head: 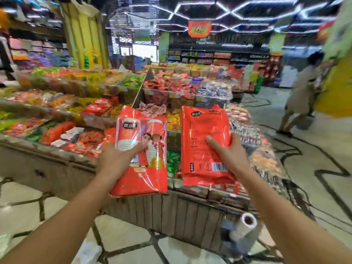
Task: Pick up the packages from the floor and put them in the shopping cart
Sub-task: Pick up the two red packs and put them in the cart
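Two packages side by side — left package (141, 149), right package (203, 141) — before the snack display (57, 119).

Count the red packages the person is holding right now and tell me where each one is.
2. One red package is in the left hand, printed front showing. The other red package is in the right hand, barcode side showing. Both are raised before the snack display.

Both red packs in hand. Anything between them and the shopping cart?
Cannot tell: no shopping cart shows in the head view. The left hand holds one red pack, the right hand the other red pack, both lifted in front of the snack display. Nothing lies across the packs.
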`<action>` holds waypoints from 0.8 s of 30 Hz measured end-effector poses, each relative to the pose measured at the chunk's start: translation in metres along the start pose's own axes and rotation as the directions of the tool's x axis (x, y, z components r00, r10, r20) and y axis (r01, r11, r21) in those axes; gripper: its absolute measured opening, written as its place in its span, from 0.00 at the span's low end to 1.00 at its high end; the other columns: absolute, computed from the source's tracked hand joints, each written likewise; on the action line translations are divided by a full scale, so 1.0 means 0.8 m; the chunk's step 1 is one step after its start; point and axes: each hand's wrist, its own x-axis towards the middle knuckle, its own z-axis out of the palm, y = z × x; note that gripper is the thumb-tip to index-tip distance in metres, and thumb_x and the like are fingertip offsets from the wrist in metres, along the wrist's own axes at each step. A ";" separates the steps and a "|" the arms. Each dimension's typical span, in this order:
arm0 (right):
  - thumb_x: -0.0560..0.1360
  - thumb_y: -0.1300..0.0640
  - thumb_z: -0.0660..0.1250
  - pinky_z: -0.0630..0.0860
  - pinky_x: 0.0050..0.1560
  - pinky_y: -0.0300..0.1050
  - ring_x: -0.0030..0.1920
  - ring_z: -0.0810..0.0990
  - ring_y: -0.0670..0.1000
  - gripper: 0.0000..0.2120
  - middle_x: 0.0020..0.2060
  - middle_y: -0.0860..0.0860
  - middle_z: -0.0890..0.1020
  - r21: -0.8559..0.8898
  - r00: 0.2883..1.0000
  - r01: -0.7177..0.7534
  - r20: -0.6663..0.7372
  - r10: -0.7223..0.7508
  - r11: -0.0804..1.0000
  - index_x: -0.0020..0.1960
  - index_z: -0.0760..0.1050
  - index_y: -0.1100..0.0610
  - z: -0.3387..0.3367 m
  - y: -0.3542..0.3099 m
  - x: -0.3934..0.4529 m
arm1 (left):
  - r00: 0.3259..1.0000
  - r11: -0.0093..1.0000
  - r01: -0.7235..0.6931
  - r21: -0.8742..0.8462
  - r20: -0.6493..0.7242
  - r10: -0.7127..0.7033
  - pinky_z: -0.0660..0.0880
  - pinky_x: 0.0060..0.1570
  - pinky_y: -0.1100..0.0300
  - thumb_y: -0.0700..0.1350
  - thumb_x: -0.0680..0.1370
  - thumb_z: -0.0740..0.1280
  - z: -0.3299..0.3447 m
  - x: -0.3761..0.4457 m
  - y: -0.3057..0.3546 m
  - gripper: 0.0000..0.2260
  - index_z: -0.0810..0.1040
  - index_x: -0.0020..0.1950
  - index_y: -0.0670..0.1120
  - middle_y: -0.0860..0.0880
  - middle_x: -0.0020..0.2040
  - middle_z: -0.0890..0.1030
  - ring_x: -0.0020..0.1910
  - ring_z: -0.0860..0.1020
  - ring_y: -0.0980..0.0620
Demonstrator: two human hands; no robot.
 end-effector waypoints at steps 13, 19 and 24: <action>0.68 0.33 0.78 0.80 0.64 0.56 0.56 0.85 0.50 0.33 0.54 0.43 0.83 -0.100 0.902 -0.106 -0.429 0.053 0.989 0.66 0.69 0.43 -0.413 0.100 -0.122 | 0.895 0.985 -0.144 -0.094 0.411 0.170 0.80 0.50 0.52 0.78 0.51 0.75 0.314 -0.228 0.171 0.43 0.87 0.54 0.49 0.48 0.48 0.87 0.48 0.85 0.45; 0.66 0.29 0.77 0.80 0.63 0.55 0.53 0.84 0.47 0.35 0.50 0.35 0.79 -0.142 0.846 -0.222 -0.520 0.118 0.965 0.65 0.68 0.41 -0.609 0.184 -0.192 | 0.815 0.987 -0.112 -0.114 0.557 0.157 0.76 0.41 0.57 0.78 0.48 0.74 0.463 -0.391 0.216 0.46 0.87 0.54 0.47 0.48 0.48 0.87 0.47 0.84 0.48; 0.57 0.25 0.76 0.82 0.62 0.57 0.56 0.85 0.49 0.44 0.55 0.42 0.83 -0.060 0.800 -0.278 -0.568 0.196 0.959 0.66 0.68 0.44 -0.722 0.248 -0.240 | 0.759 0.995 -0.008 -0.103 0.647 0.073 0.84 0.51 0.47 0.76 0.48 0.79 0.563 -0.510 0.215 0.39 0.88 0.45 0.49 0.51 0.40 0.89 0.42 0.87 0.49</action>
